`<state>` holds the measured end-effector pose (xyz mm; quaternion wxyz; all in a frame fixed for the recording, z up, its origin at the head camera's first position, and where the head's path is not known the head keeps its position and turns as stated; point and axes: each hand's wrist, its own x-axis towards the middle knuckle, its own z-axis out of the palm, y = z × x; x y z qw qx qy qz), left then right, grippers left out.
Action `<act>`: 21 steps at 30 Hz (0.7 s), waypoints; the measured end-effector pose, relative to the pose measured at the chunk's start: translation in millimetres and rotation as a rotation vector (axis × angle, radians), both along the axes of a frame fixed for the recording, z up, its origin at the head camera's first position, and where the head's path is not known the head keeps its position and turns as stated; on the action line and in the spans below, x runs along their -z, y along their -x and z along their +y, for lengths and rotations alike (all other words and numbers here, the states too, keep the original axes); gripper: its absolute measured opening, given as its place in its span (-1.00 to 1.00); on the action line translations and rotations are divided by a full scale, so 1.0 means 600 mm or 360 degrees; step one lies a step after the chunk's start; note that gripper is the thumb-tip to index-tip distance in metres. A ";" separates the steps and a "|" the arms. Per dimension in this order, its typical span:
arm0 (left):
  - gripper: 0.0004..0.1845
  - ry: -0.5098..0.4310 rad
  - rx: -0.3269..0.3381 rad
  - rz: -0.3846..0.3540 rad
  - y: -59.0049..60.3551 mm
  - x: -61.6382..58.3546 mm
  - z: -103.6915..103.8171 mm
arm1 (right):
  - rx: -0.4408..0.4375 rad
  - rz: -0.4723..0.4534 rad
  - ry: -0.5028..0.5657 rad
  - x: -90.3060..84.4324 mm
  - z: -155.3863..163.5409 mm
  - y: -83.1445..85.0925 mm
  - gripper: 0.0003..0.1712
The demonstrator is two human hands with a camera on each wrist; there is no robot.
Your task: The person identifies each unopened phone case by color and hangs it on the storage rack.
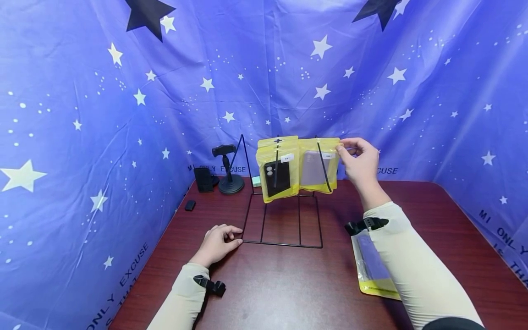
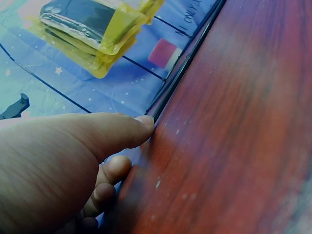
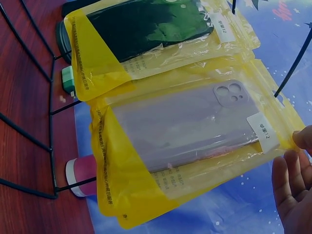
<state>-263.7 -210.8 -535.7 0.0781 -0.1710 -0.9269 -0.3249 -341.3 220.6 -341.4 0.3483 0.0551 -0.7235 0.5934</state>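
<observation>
A black wire display rack (image 1: 280, 244) stands on the table, with packaged phone cases hanging from its two prongs. My right hand (image 1: 362, 158) pinches the upper corner of a yellow-edged clear bag with a lilac phone case (image 3: 180, 126); the bag hangs on the right prong, other bags behind it. Beside it, a bag with a black phone case (image 1: 277, 178) hangs in front of more bags on the left prong. At the rack's front left corner, my left hand (image 1: 217, 243) holds the base wire between thumb and fingers; the thumb (image 2: 126, 127) lies against it.
Another bagged lilac phone case (image 1: 373, 263) lies on the table, partly under my right forearm. Behind the rack's left side stand a black phone stand (image 1: 231, 183) and a dark upright block (image 1: 203, 178). A small black object (image 1: 190, 205) lies nearby. Starry blue cloth (image 1: 268, 82) surrounds the table.
</observation>
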 end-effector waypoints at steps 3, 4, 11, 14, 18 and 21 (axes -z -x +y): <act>-0.73 -0.0001 0.0004 -0.0004 -0.001 -0.001 0.000 | -0.0023 -0.0001 0.0028 -0.003 0.000 -0.005 -0.77; -0.73 -0.0001 0.0005 -0.0006 -0.001 -0.001 0.000 | -0.0030 0.0001 0.0036 -0.003 0.001 -0.005 -0.76; -0.74 -0.0016 0.0009 0.0010 -0.002 -0.003 0.001 | -0.0017 0.0042 0.0017 0.009 0.020 -0.004 -0.74; -0.73 -0.0016 0.0010 0.0021 -0.003 -0.004 0.001 | -0.0012 0.0080 0.0001 0.013 0.028 -0.010 -0.73; -0.73 -0.0027 0.0013 0.0010 -0.003 -0.003 0.001 | 0.0015 0.0095 -0.0037 0.019 0.041 -0.021 -0.73; -0.72 -0.0027 0.0014 0.0014 -0.002 -0.001 0.001 | 0.0042 0.0086 -0.0075 0.026 0.052 -0.029 -0.73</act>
